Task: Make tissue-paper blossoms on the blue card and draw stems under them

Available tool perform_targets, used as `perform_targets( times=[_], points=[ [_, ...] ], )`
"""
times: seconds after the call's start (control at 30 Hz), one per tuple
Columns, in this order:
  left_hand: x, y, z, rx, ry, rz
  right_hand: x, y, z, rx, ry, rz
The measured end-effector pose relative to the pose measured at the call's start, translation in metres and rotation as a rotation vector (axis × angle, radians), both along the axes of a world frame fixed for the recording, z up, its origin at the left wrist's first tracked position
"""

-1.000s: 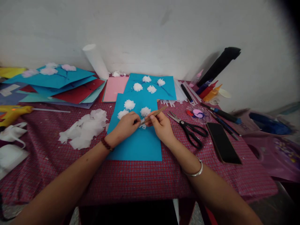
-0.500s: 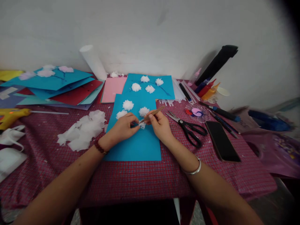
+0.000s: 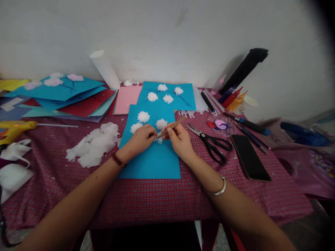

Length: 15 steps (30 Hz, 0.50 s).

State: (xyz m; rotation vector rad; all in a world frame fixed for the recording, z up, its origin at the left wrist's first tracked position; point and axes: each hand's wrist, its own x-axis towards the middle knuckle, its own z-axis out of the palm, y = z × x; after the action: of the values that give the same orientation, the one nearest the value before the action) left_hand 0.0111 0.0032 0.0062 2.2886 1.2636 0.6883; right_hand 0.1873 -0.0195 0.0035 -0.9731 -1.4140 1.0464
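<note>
A thin brown stick slants up to the right, pinched in my right hand. Its lower tip meets the closed fingers of my left hand, where a small white paper piece partly shows; what exactly the left fingers pinch is too small to tell. Both hands are over a blue sheet. On that sheet sit white paper puffs, one at the upper left and one just above the stick. Behind lies another blue sheet with several white puffs and a dark drawn branch.
White paper pieces lie in a heap at left, near a yellow glue gun. Scissors and a phone lie right. A white roll and a black object stand behind, beside stacked coloured sheets.
My left hand has shifted slightly to the right, and less of the white paper piece shows between the hands. The stick is still in my right hand.
</note>
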Motion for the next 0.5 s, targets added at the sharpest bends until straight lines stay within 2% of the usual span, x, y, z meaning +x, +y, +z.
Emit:
perform_targets(
  times=[0.13,0.3,0.4,0.5],
  points=[
    [0.001,0.0,0.0,0.0,-0.01,0.025,-0.002,0.002,-0.005,0.009,-0.055,-0.002],
    [-0.001,-0.005,0.004,0.025,-0.105,0.132,-0.001,0.007,-0.007,-0.028,-0.009,-0.037],
    [-0.003,-0.011,0.007,0.051,-0.061,0.102,0.001,0.005,-0.002,-0.068,0.077,-0.084],
    [-0.006,-0.015,0.006,0.059,0.024,0.07,0.005,-0.003,0.007,-0.034,0.101,-0.134]
  ],
)
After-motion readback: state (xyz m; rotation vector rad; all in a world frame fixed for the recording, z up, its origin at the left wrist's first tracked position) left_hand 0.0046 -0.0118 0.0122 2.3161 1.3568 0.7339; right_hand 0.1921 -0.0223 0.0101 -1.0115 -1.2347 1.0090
